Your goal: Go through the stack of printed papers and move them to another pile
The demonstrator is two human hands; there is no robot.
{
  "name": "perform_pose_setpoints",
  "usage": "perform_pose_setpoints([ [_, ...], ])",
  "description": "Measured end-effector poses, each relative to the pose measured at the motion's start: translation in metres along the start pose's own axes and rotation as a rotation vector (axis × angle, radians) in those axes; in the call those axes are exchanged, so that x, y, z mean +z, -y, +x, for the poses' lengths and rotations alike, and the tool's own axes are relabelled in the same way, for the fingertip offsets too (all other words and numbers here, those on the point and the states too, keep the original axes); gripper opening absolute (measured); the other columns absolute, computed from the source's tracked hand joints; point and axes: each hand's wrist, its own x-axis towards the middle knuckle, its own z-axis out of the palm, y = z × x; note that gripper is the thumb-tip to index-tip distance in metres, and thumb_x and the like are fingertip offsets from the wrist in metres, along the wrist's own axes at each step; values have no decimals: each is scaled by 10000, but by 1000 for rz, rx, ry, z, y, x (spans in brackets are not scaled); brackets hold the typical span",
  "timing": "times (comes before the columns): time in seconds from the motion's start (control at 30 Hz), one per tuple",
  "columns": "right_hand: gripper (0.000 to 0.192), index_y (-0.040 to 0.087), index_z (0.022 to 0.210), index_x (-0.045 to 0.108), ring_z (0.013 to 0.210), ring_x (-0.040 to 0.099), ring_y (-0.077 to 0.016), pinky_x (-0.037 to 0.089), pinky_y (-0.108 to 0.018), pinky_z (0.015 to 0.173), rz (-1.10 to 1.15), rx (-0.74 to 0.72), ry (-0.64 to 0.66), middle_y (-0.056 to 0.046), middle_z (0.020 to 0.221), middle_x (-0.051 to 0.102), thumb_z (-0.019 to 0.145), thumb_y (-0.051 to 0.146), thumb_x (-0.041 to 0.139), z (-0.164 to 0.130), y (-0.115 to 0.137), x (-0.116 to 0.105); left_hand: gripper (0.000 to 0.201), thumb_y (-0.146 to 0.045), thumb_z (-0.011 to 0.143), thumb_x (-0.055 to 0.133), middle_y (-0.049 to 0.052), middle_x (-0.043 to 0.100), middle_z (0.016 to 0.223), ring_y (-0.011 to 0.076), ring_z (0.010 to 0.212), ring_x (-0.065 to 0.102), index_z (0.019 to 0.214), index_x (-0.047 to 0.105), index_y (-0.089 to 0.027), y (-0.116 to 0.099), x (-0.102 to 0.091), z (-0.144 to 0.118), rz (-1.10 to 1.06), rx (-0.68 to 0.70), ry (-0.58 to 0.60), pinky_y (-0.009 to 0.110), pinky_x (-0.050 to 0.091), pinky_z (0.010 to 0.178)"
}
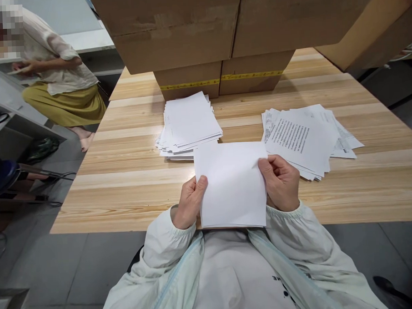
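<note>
A folded white sheet of paper (231, 183) is held upright over the near edge of the wooden table (125, 185). My left hand (189, 201) grips its left edge and my right hand (280, 182) grips its right edge. Just beyond it lies a stack of folded white sheets (189, 123). To the right of my right hand sits a loose pile of printed sheets (304, 139), text side up.
Large cardboard boxes (187, 46) stand at the back of the table, and another box (367, 24) overhangs the far right. At the far left another person (57, 65) in a light top and yellow skirt crouches by a grey cabinet (6, 104).
</note>
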Motion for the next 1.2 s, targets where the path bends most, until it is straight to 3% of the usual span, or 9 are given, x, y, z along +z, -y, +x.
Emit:
perform_pose_setpoints([
  [0.1, 463, 218, 1020, 685, 795, 666, -156, 542, -258, 672, 105, -29, 9, -41, 962, 732, 730, 548, 833, -4, -5, 5, 525, -653, 809, 707, 26, 693, 738, 128, 625, 561, 907, 738, -138, -4, -2, -3, 115, 118, 20, 243, 455, 575],
  [0.17, 585, 233, 1126, 681, 950, 710, -212, 583, -315, 781, 196, 10, 115, -74, 1129, 747, 677, 557, 869, -7, -6, 6, 490, -636, 845, 676, 11, 663, 693, 123, 617, 534, 830, 734, -149, -10, -5, -6, 211, 250, -2, 244, 445, 582],
  [0.27, 356, 241, 1004, 752, 880, 737, -227, 600, -347, 767, 245, -13, 257, -50, 998, 791, 744, 461, 855, -13, 1, 4, 421, -565, 906, 639, 15, 687, 708, 143, 665, 576, 828, 757, -168, -20, -9, -8, 322, 465, -33, 262, 478, 651],
  [0.33, 161, 263, 942, 782, 833, 733, -215, 593, -344, 744, 257, -138, 262, -21, 930, 795, 801, 326, 826, -17, 8, 4, 337, -493, 925, 646, 26, 731, 779, 162, 729, 632, 908, 773, -181, -25, -11, -8, 322, 576, -28, 276, 510, 720],
  [0.4, 130, 282, 943, 791, 816, 719, -204, 576, -335, 719, 269, -263, 268, -5, 909, 787, 833, 213, 784, -19, 14, 6, 266, -435, 918, 676, 37, 752, 838, 170, 778, 664, 955, 769, -188, -27, -12, -5, 278, 641, -30, 278, 526, 761],
  [0.6, 204, 280, 959, 764, 791, 679, -170, 522, -304, 684, 188, -331, 428, 7, 876, 744, 868, 106, 707, -17, 12, 13, 263, -422, 854, 760, 53, 737, 917, 171, 846, 668, 977, 734, -191, -15, -15, 6, 134, 587, -67, 274, 532, 782],
  [0.87, 136, 261, 967, 742, 839, 682, -171, 525, -304, 730, 170, -288, 424, -6, 908, 741, 898, 156, 692, -20, 6, 11, 264, -429, 857, 756, 62, 732, 943, 183, 880, 670, 973, 713, -196, -12, -13, 0, 135, 557, -64, 298, 528, 812],
  [1.1, 132, 256, 955, 778, 787, 709, -211, 570, -346, 733, 5, -297, 296, -20, 855, 760, 935, 285, 651, -28, 2, 10, 334, -489, 853, 739, 56, 748, 944, 182, 893, 667, 996, 721, -188, -13, -8, -6, 112, 458, -117, 298, 528, 839],
  [1.2, 153, 248, 920, 780, 655, 662, -200, 542, -329, 625, -174, -308, 162, -23, 742, 729, 932, 335, 655, -34, 13, -8, 364, -518, 823, 758, 39, 734, 820, 162, 754, 653, 936, 695, -178, -27, -4, -14, 104, 353, -36, 269, 522, 708],
])
